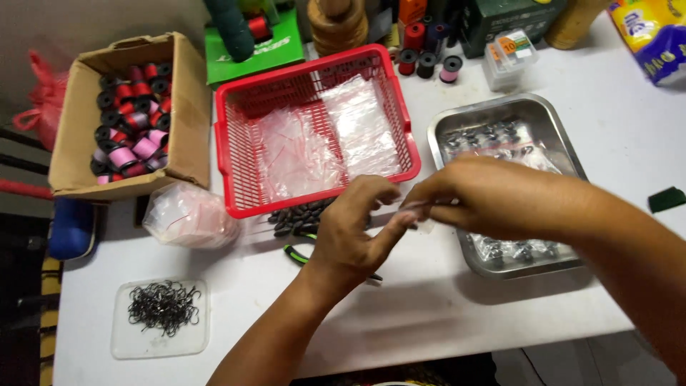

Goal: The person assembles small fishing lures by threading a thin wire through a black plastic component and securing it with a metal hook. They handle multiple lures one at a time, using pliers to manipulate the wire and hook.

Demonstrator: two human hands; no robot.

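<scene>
Both hands, left (350, 232) and right (475, 196), pinch one small bag (418, 212) near the table's front edge; filled bags lie in the tray (457, 121), weights (296, 214) remain loose.

Both forearms reach in from the lower edge and meet mid-frame. The left hand (350, 232) has its palm turned inward, fingers curled, thumb stretched toward the right. The right hand (475, 196) is knuckles-up, fingertips pinched together, touching the left thumb.

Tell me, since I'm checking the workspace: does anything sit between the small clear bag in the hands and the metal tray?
Nothing visible does. Both hands, left and right, pinch the small clear bag right beside the metal tray.
</scene>
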